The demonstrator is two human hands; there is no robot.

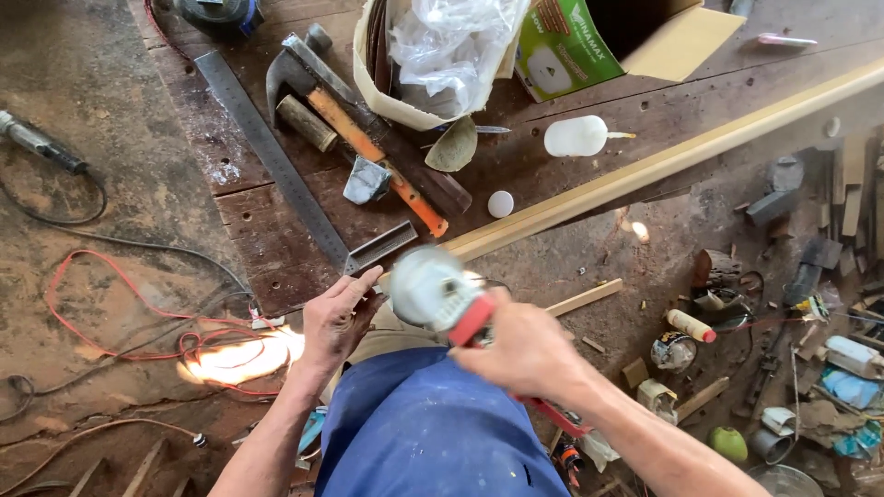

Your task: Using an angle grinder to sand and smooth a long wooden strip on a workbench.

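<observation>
Workshop floor, dusty, with a dark wooden board as bench: right hand clenched around red-handled angle grinder, its head at the near end of a pale wood strip; left hand flat, fingers released, steadying that end; beyond, steel ruler, hammer, white glue bottle, cardboard box

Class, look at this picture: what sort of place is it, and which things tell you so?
Most likely a rough woodworking workshop. A hammer and steel ruler lie on a worn workbench, the right hand grips a power tool, and scraps litter the dirt floor.
</observation>
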